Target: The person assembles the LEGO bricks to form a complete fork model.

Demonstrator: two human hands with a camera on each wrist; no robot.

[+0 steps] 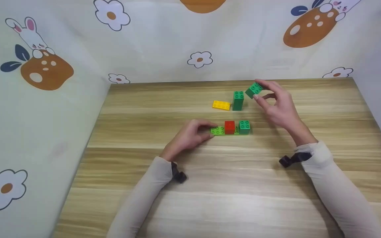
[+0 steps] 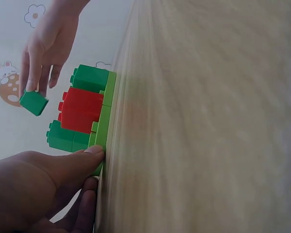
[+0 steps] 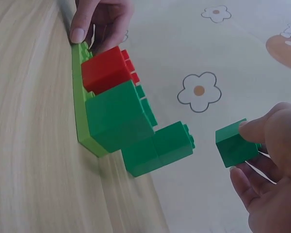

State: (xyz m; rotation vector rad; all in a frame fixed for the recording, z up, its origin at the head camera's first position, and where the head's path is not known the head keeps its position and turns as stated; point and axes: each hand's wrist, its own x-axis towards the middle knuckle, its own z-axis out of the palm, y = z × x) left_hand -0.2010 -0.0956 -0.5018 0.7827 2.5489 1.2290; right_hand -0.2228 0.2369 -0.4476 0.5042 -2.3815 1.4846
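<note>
My left hand point(image 1: 192, 134) pinches the left end of a light green toy-brick base point(image 1: 217, 131) lying flat on the table. On that base stand a red brick point(image 1: 229, 127) near the middle and a green brick point(image 1: 244, 127) at the right end, with a gap between them. My right hand point(image 1: 281, 107) holds another green brick point(image 1: 254, 90) tilted in the air between thumb and fingertips, apart from the others. In the right wrist view the held green brick point(image 3: 236, 143) shows its smooth sides.
Behind the base stands an upright stack of two green bricks point(image 1: 238, 101). A flat yellow brick point(image 1: 221, 105) lies just left of it. The wood-grain table point(image 1: 137, 115) meets a patterned cloth wall point(image 1: 157, 49) at its back edge.
</note>
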